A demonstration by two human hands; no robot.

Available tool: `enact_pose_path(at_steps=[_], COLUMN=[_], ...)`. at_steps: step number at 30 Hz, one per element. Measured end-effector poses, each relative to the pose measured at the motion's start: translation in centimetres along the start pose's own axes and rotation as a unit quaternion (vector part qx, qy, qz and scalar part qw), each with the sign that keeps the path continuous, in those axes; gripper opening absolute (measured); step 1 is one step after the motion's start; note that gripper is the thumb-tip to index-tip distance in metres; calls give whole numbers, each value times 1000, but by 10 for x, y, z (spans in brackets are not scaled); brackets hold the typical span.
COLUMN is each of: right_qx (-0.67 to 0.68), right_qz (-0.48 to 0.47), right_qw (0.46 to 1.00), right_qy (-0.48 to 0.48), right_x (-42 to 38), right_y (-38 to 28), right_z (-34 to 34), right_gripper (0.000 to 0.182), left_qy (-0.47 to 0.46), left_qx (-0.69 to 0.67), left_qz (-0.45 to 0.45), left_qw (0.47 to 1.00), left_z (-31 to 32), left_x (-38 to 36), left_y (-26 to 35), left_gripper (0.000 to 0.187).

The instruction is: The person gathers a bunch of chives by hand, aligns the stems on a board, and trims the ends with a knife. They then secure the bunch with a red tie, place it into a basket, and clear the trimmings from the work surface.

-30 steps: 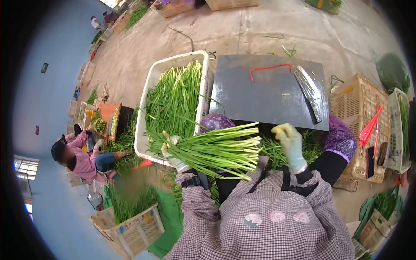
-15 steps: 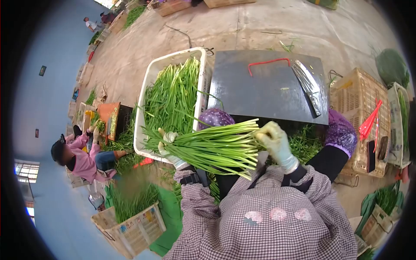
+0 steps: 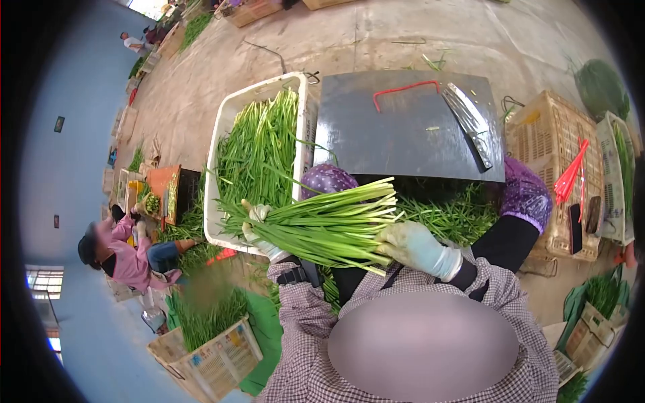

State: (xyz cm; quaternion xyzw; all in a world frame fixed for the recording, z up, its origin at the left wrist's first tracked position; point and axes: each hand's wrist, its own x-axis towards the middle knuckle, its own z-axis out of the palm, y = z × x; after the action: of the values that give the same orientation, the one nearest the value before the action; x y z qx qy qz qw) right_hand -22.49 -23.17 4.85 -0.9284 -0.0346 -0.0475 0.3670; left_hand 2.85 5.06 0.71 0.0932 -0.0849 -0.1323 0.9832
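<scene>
A loose bunch of long green stalks [image 3: 329,225] lies crosswise above my lap, its pale cut ends to the right. Gloved, my left hand [image 3: 261,228] is wrapped round the leafy end, with the thumb showing above it. My right hand [image 3: 413,248], in a pale glove, is at the lower pale ends, its fingers pressed together against them; the fingertips are partly hidden. Behind the bunch, a white crate [image 3: 213,181] holds more stalks. A dark board [image 3: 376,134] beside it bears a knife [image 3: 470,127] and a bent red strip [image 3: 406,86].
At the right, a tan crate [image 3: 537,154] carries red ties [image 3: 571,176] and a phone [image 3: 575,228]. A co-worker in pink [image 3: 127,252] sits at the left near an orange board [image 3: 163,188]. A crate of greens [image 3: 222,356] stands at lower left. Cut leaves lie under the dark board.
My right hand has moved down and left from the upper pale ends to the lower ones, now turned with its back showing. The view has shifted slightly.
</scene>
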Motion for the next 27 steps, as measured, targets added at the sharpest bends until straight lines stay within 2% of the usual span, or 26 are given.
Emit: enact_pose_path(at_steps=[2,3,4,5,6,7,8,9,10,11,12,13,14,15,16,18,19,20,21,22,24,25,26,27], right_qx=[24,-42,-107,-16,76,34,-7,-46,-44,-30,-16,-35,-52,-59,-59,-196,-216,-218,-198,-177,-208,-190,-182,-141], right_qz=[-39,-57,-11,89,187,120,52,21,18,-24,-66,-109,-152,-205,-205,-152,-123,-124,-95,-66,9,6,82,102], right_qw=[998,995,993,990,966,974,975,976,976,967,955,953,949,942,941,965,963,962,969,975,969,962,954,960], right_qy=[39,71,44,104,161,189,218,211,213,252,289,279,269,260,262,92,106,106,111,114,132,195,226,219], right_x=[-15,-26,-38,-47,-51,-51,-49,-45,-38,-29,-20,-10,3,19,22,28,30,30,29,25,4,-10,-27,-46], right_y=[23,45,66,66,61,57,50,30,16,2,-11,-27,-40,-48,-48,-37,-33,-28,-21,-13,6,24,52,66], right_z=[4,11,14,10,2,-8,-21,-38,-46,-52,-57,-63,-66,-63,-53,-27,-26,-30,-34,-38,-50,-54,-44,-44], right_gripper=[15,13,11,9,8,10,12,28,28,35,43,48,52,40,40,23,12,12,9,6,5,5,5,6], left_qy=[43,124,125,103,80,99,157,185,210,208,229,250,249,214,178,164,208,252,240,241,235,235,272,307], left_qx=[67,77,77,90,103,201,179,188,195,195,244,292,293,239,183,186,224,261,247,245,276,274,297,321], left_qz=[-4,16,17,-9,-33,-55,-34,-16,0,2,8,14,17,-15,-48,-47,-28,-7,11,15,26,28,48,66], left_qw=[997,989,989,991,991,973,971,965,958,958,943,923,923,947,966,968,952,932,939,939,931,932,914,893], left_z=[-20,-2,-20,-54,-72,-67,-68,-56,-39,-27,-17,-12,-17,-29,-40,-34,-12,6,13,14,14,17,24,33], left_x=[1,-8,-7,-5,-5,-11,-9,-8,-8,-5,-4,-5,-4,-2,-1,0,-2,-3,0,-3,-8,-7,-7,-7], left_y=[14,6,14,31,43,45,43,36,27,20,15,13,20,32,40,37,26,18,13,15,20,16,9,2], left_gripper=[54,53,53,54,55,55,55,54,53,53,53,53,53,53,53,52,50,49,37,37,23,23,19,18])
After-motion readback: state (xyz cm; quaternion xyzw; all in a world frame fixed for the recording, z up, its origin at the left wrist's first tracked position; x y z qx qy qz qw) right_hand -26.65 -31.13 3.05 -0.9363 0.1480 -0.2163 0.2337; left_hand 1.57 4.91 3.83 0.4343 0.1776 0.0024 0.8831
